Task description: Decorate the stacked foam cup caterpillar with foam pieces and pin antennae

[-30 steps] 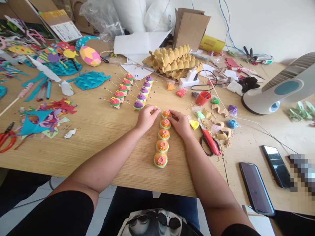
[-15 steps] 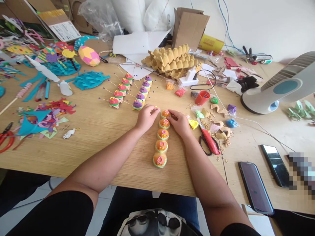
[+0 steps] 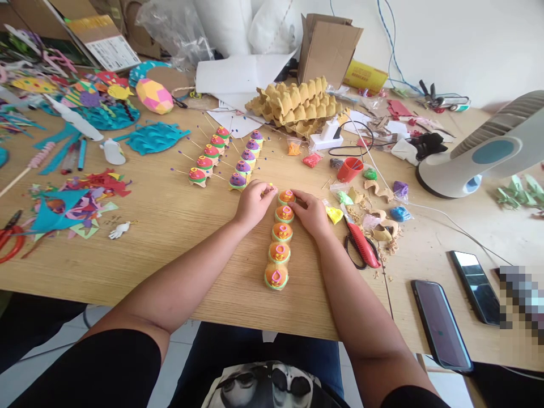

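Observation:
An orange egg-carton strip (image 3: 281, 232) lies lengthwise before me, its bumps trimmed with green and bearing pink and yellow clay faces. Beside its far end, my left hand (image 3: 256, 202) is closed in a pinch, with a tiny yellow bit of clay (image 3: 271, 185) at the fingertips. Thumb and fingers of my right hand (image 3: 311, 212) grip the farthest orange bump from the right side. Farther back stand a red-and-green strip (image 3: 204, 162) and a purple-and-yellow strip (image 3: 242, 166), both with blue-tipped sticks poking out.
Small clay packets, a red cup (image 3: 349, 169) and a red-handled cutter (image 3: 362, 243) lie to the right, near a white fan (image 3: 463, 153) and phones (image 3: 442, 323). Egg cartons (image 3: 297, 105) are stacked behind. Paper scraps (image 3: 80, 204) and red scissors (image 3: 12, 243) are at left.

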Action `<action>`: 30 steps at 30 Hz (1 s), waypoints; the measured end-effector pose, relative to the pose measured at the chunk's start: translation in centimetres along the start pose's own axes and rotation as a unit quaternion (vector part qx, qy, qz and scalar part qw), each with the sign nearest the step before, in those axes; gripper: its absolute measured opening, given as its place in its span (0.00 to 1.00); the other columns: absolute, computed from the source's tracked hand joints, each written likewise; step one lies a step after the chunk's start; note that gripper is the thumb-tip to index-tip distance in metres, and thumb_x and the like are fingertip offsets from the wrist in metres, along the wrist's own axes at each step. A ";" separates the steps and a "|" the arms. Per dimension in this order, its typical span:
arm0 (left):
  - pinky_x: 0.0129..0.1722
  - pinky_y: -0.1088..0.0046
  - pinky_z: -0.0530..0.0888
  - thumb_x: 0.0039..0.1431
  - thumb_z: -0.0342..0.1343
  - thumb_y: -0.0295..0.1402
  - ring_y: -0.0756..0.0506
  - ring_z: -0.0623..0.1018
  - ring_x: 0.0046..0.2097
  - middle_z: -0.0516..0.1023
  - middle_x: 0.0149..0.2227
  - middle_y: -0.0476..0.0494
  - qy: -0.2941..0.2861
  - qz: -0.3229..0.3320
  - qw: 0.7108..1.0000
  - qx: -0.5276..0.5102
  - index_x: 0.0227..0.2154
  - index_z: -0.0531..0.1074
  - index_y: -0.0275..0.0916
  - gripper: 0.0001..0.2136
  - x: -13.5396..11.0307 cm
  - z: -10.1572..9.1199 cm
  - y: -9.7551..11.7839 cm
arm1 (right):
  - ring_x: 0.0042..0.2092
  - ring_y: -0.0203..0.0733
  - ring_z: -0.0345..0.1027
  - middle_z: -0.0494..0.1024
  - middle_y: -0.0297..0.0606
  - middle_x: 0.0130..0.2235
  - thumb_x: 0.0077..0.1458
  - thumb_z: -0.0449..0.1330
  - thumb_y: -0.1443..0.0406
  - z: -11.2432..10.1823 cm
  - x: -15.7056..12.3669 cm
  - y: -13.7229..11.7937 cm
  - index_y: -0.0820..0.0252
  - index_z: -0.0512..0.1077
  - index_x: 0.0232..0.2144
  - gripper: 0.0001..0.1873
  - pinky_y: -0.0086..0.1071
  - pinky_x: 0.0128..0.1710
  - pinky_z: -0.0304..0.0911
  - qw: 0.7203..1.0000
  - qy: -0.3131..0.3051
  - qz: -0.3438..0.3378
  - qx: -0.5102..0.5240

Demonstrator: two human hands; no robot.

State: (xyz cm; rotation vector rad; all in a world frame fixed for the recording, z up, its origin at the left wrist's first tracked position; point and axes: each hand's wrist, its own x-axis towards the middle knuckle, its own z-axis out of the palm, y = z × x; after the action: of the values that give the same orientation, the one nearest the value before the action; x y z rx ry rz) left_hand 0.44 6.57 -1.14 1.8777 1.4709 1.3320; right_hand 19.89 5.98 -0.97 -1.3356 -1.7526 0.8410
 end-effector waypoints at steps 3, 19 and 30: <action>0.41 0.69 0.72 0.60 0.57 0.36 0.45 0.76 0.39 0.78 0.35 0.44 0.008 -0.012 1.000 0.001 0.29 0.75 0.40 0.07 0.0 0.0 0.0 | 0.53 0.48 0.75 0.81 0.38 0.52 0.56 0.64 0.63 0.0 0.0 0.0 0.54 0.77 0.52 0.20 0.44 0.58 0.68 1.000 -0.003 0.000 0.006; 0.34 0.71 0.72 0.55 0.61 0.34 0.47 0.76 0.36 0.80 0.37 0.43 0.006 -0.030 0.999 -0.036 0.32 0.78 0.39 0.05 -0.1 0.0 -0.2 | 0.58 0.45 0.72 0.78 0.40 0.57 0.59 0.61 0.64 0.0 -0.1 0.2 0.55 0.73 0.56 0.23 0.43 0.62 0.66 0.998 -0.005 0.018 0.052; 0.36 0.73 0.71 0.50 0.56 0.28 0.49 0.73 0.35 0.76 0.34 0.48 0.013 -0.094 0.992 -0.083 0.34 0.79 0.38 0.09 -0.1 -0.3 -0.2 | 0.64 0.46 0.65 0.72 0.44 0.62 0.63 0.56 0.57 0.5 -0.3 -0.1 0.57 0.70 0.59 0.25 0.45 0.66 0.57 0.995 0.076 -0.018 0.067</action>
State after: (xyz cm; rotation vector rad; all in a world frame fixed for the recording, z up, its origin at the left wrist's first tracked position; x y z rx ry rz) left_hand 0.10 6.52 -1.22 1.5821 1.4610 1.3490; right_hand 19.42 5.64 -1.15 -1.2430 -1.5710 0.8008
